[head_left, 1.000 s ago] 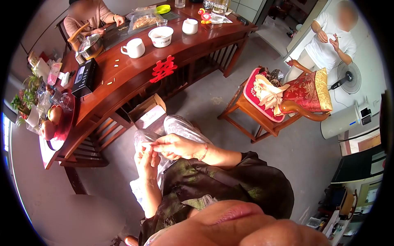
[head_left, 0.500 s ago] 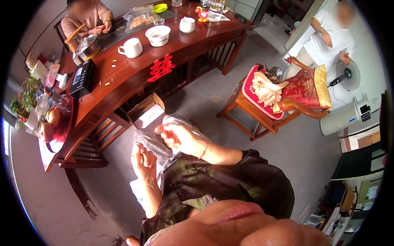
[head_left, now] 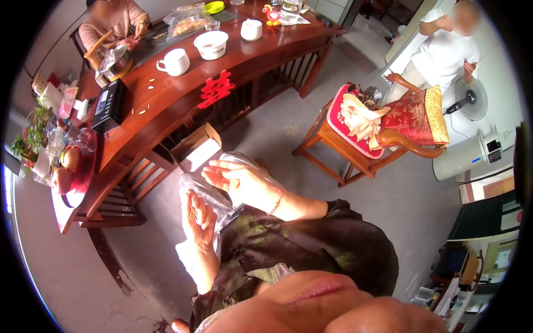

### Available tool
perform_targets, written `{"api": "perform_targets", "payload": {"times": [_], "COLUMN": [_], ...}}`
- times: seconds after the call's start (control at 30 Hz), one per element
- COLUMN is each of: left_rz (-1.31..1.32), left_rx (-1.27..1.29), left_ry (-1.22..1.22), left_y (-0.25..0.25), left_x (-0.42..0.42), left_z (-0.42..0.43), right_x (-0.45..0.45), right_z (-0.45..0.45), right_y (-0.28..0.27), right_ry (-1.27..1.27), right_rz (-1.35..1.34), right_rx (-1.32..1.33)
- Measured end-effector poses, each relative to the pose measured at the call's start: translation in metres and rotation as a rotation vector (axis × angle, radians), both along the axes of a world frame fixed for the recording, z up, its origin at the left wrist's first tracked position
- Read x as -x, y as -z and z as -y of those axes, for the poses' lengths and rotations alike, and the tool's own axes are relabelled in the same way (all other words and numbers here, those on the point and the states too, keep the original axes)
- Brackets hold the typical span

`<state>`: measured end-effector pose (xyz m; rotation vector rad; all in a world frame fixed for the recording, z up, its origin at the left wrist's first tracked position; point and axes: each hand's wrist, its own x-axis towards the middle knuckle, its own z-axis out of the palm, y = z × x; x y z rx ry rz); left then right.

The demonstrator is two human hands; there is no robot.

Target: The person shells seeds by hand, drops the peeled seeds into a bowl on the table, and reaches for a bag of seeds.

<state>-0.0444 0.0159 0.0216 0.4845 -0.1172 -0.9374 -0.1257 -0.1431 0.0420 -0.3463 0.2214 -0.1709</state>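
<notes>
one cardboard box (head_left: pixel 213 133) lies beyond your right hand (head_left: pixel 236 182), fingers apart; your left hand (head_left: pixel 199 221) curls, grip unclear.

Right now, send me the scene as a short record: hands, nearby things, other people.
left hand: fingers curled; contents unclear
right hand: fingers loosely extended; apart from the left hand
right wrist: red bracelet
beyond the knees: open cardboard box
table: white bowl between two white cups
chair: red-and-gold cushion
others: seated person at the table; white-shirted person beyond the chair
</notes>
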Motion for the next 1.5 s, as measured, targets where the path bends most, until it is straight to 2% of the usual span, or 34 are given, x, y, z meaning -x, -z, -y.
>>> {"api": "perform_targets", "payload": {"times": [0.37,0.43,0.63,0.7,0.83,0.97,1.03,1.07,1.1,1.17,1.2,1.23,1.37,1.43,1.5], "left_rz": [-0.179,-0.114,-0.008,0.080,0.131,0.176,0.109,0.134,0.190,0.348,0.354,0.400,0.539,0.671,0.745], "left_rx": [0.021,0.004,-0.004,-0.271,-0.244,-0.225,-0.345,-0.306,-0.290,-0.344,-0.253,-0.336,-0.415,-0.373,-0.462], "left_ry": [0.051,0.061,0.048,0.039,0.013,-0.014,-0.106,-0.105,-0.111,-0.112,-0.133,-0.135,-0.184,-0.244,-0.206], "left_y": [0.003,0.005,-0.006,-0.015,-0.006,-0.009,-0.009,0.015,0.015,0.000,-0.004,-0.004,-0.017,-0.014,-0.019], "left_x": [0.002,0.001,0.007,0.012,0.010,0.012,0.015,0.006,0.004,0.007,0.005,0.004,0.008,0.006,0.009], "left_z": [0.001,0.002,0.005,0.006,0.007,0.010,0.011,0.008,0.010,0.012,0.015,0.016,0.022,0.027,0.023], "right_x": [-0.011,-0.013,-0.012,-0.010,-0.015,-0.021,-0.023,-0.023,-0.023,-0.024,-0.027,-0.030,-0.033,-0.032,-0.031], "right_z": [-0.007,-0.006,-0.008,-0.012,-0.014,-0.010,-0.008,-0.006,-0.006,-0.010,-0.008,-0.005,-0.005,-0.007,-0.008], "right_y": [0.025,0.019,0.003,-0.004,0.008,0.011,0.003,0.000,-0.002,-0.023,-0.024,-0.023,-0.022,-0.023,-0.023], "right_ry": [0.005,-0.012,0.021,0.061,0.056,0.051,0.041,0.058,0.061,0.114,0.112,0.120,0.099,0.087,0.082], "right_rz": [0.015,-0.069,-0.048,-0.003,0.026,0.055,0.019,0.043,0.059,0.019,0.046,0.071,0.135,0.132,0.125], "right_rx": [-0.029,-0.013,-0.067,0.103,0.096,-0.038,-0.105,-0.138,-0.183,-0.040,-0.087,-0.127,-0.063,-0.038,-0.024]}}
